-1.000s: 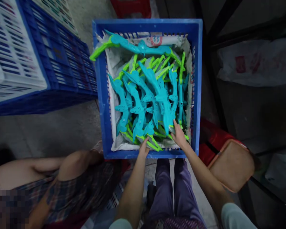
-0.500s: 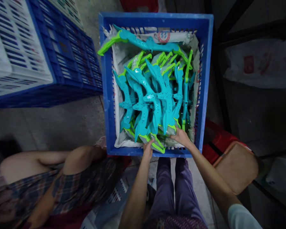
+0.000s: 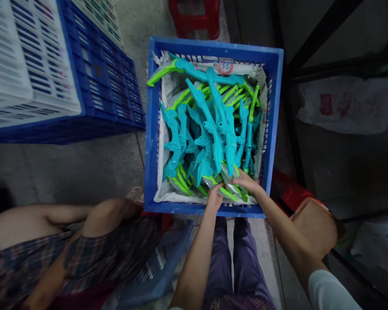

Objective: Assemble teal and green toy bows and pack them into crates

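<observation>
Several turquoise toy bows [image 3: 173, 142] with lime-green ends stand packed side by side in a blue plastic crate [image 3: 150, 172] lined with white sacking [image 3: 160, 191]. One more toy bow [image 3: 200, 71] lies crosswise along the far side, its green tip over the left rim. At the near side, my left hand [image 3: 216, 194] is closed on the green end of a toy bow [image 3: 213, 137]. Just to its right, my right hand [image 3: 247, 181] grips the near end of another toy bow [image 3: 228, 133]. Both of these tilt above the others. My fingertips are partly hidden behind the green ends.
White and blue crates [image 3: 103, 82] stand at the left. A red stool [image 3: 197, 19] is beyond the crate. Beside me on the left, a person's bent knee [image 3: 103, 217] shows. At right are a brown-topped seat [image 3: 315, 228], a dark metal frame [image 3: 297, 142] and a white sack [image 3: 349, 105].
My left hand has moved right, closer to my right hand. The two gripped bows have shifted and now rise tilted over the rest. The whole view has also shifted slightly.
</observation>
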{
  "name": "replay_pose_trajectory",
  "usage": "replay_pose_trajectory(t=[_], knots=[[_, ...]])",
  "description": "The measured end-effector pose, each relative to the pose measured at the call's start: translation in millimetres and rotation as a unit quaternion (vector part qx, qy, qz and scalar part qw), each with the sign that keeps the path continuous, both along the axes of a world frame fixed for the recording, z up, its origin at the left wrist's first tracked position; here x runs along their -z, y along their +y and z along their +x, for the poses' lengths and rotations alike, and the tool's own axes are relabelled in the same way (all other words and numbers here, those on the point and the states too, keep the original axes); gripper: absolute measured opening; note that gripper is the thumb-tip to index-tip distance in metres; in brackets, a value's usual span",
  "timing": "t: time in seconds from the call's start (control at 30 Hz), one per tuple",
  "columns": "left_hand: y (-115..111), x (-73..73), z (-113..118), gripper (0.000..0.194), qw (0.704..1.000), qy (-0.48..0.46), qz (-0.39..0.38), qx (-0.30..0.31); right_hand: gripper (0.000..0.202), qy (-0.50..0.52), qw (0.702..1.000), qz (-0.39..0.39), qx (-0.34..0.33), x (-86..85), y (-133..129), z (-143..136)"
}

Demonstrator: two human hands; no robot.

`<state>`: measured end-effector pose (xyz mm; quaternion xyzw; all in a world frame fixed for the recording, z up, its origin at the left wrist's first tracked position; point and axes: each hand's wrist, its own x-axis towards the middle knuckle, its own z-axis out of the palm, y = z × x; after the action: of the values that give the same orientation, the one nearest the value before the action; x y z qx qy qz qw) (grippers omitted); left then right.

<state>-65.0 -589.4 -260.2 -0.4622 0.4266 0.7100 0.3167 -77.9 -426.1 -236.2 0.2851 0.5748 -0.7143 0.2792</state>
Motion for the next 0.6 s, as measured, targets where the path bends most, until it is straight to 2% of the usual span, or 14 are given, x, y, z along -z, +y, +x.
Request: replay_pose_trajectory(t=[0.13, 0.23, 0.33, 0.47, 0.6], knots=[[3.2, -20.1, -2.1, 0.04, 1.0, 0.027, -0.002, -0.009, 0.029, -0.04, 0.995, -0.053, 0.074, -12.7, 10.7, 9.9], [11.1, -39.8, -0.2, 0.047, 0.999, 0.049, -0.006, -0.006, 0.032, -0.047, 0.992, -0.057, 0.105, -27.0, 11.7, 11.5], [22.2, -59.4, 6.2, 0.058, 0.996, 0.085, -0.039, -0.015, 0.036, -0.035, 0.995, -0.026, 0.09, -46.8, 6.9, 9.2], [29.5, -86.6, 17.4, 0.067, 0.987, 0.126, -0.101, -0.028, 0.032, 0.001, 0.998, 0.013, 0.062, -77.4, -0.8, 10.5], [30.7, -121.7, 28.6, 0.07, 0.98, 0.141, -0.137, -0.031, 0.035, -0.002, 0.998, 0.032, 0.059, -106.0, -5.2, 22.4]])
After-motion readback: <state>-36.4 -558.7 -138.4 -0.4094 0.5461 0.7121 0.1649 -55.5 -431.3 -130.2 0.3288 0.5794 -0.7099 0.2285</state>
